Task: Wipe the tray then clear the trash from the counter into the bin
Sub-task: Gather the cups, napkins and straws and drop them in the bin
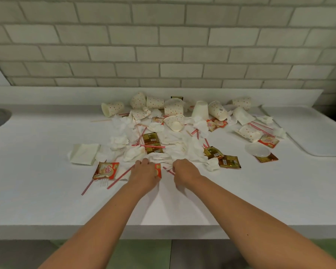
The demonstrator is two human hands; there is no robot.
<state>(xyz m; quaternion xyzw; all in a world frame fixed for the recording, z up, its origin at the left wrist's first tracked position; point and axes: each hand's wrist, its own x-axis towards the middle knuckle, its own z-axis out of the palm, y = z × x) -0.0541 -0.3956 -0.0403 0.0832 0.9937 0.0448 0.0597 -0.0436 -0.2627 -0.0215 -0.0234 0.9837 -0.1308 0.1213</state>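
- Left hand and right hand are both curled into the near edge of the napkins, gripping them; a sachet is touched by the left.
- Tray is lying at the right end of the counter; the bin is not seen.
- The pile is best drawn inward and bundled in napkins, so straws and cups are not scattered or rolled off.

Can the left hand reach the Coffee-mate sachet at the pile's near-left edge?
Probably yes. The Coffee-mate sachet lies uncovered on the counter just left of the left hand, only striped straws between them. The hand grips crumpled tissue, so it may need to drop that first.
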